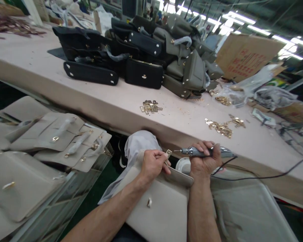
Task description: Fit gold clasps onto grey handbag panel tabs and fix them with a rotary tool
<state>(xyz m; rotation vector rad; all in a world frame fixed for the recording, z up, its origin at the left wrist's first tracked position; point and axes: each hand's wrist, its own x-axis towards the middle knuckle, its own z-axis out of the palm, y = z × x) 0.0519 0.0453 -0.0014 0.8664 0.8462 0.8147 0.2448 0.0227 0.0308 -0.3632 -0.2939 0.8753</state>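
Observation:
A beige handbag point(164, 208) lies across my lap, its flap point(179, 177) lifted near the top. My left hand point(155, 164) is closed at the flap's edge, pinching a small gold metal plate point(168, 154) with a slot in it. My right hand point(205, 159) wraps round a silver electric screwdriver point(195, 151), held level with its thin bit pointing left at the plate. A gap shows between the bit and the plate. The tool's black cord point(255, 178) trails off to the right. A small turn lock point(149, 202) sits on the bag's front.
Gold metal pieces lie in piles point(151, 107) point(219, 127) on the pale worktable point(181, 116). Black handbags point(143, 74) and grey-brown handbags point(195, 72) are heaped behind. Beige bags point(47, 131) fill a crate at the left. A cardboard box point(247, 55) stands at the back right.

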